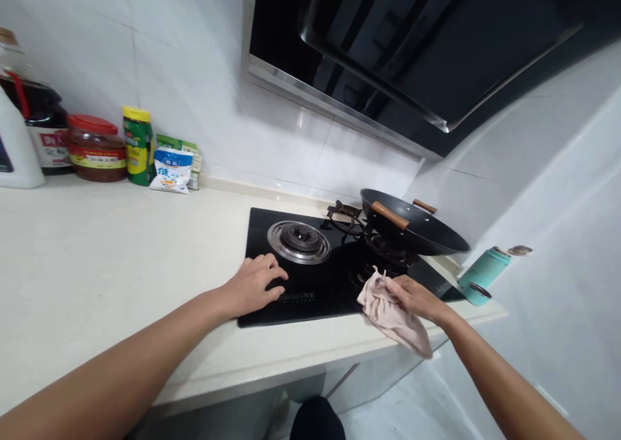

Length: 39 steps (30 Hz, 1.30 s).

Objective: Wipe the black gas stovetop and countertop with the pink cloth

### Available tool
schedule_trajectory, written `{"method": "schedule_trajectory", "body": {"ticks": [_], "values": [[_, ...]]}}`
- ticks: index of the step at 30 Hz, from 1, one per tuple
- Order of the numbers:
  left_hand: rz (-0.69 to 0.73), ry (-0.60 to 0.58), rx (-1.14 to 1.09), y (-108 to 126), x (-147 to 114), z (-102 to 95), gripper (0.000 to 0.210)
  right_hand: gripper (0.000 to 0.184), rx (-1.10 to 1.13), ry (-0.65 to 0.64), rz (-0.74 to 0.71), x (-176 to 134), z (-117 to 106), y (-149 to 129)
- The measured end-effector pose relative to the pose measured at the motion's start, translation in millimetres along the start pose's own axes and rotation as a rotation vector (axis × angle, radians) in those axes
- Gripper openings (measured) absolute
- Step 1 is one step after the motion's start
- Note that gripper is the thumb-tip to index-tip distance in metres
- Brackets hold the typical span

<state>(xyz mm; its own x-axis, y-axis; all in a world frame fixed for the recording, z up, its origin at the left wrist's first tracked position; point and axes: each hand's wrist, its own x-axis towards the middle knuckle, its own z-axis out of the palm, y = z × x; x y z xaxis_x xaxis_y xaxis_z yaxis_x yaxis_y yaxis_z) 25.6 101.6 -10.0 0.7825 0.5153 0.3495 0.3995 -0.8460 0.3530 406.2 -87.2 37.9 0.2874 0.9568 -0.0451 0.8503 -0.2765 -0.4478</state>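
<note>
Head view: I see two bare hands over a black hob [334, 297] set in a pale counter [121, 259]. The right hand [416, 296] pinches a bunched pink cloth [385, 310] between thumb and fingers, at the hob's front right edge; the cloth's loose end trails over the counter's front. The left hand [257, 285] is empty, fingers loosely curled and apart, near the bare left burner [299, 241]; I cannot tell whether its fingertips touch the glass. Behind the cloth, a dark wok [436, 236] sits over the right burner. To me, a wide sweep could bump the wok and tip it, or knock the teal container [486, 267] near the counter's end, both being close by.
</note>
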Motion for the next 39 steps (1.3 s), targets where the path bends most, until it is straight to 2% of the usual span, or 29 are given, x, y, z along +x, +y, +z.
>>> {"method": "schedule_trajectory", "body": {"ticks": [3, 5, 11, 17, 22, 29, 36, 39], "values": [[0.011, 0.001, -0.004, 4, -2, -2.4, 0.030, 0.071, 0.266, 0.058, 0.159, 15, 2, -2], [0.014, 0.004, -0.001, 5, -2, -3.0, 0.030, 0.071, 0.391, 0.101, 0.211, 27, 3, -5], [-0.002, -0.005, 0.028, 6, 0, -1.8, 0.031, 0.074, 0.491, 0.102, 0.273, 57, -6, -16], [0.001, 0.009, 0.038, 4, 1, 0.9, 0.031, 0.079, 0.430, 0.175, 0.254, 82, -7, -27], [0.022, 0.034, 0.040, 2, 1, 3.2, 0.030, 0.079, 0.419, 0.154, 0.229, 88, -5, -30], [-0.003, 0.007, 0.078, 9, 2, 2.3, 0.030, 0.071, 0.588, 0.254, 0.135, 85, 6, -19], [0.008, 0.005, 0.052, 13, 3, 1.7, 0.031, 0.058, 0.837, 0.233, 0.122, 118, 12, -18], [0.014, 0.000, 0.061, 13, 2, 2.1, 0.032, 0.056, 0.855, 0.155, 0.101, 136, 15, -20]]}}
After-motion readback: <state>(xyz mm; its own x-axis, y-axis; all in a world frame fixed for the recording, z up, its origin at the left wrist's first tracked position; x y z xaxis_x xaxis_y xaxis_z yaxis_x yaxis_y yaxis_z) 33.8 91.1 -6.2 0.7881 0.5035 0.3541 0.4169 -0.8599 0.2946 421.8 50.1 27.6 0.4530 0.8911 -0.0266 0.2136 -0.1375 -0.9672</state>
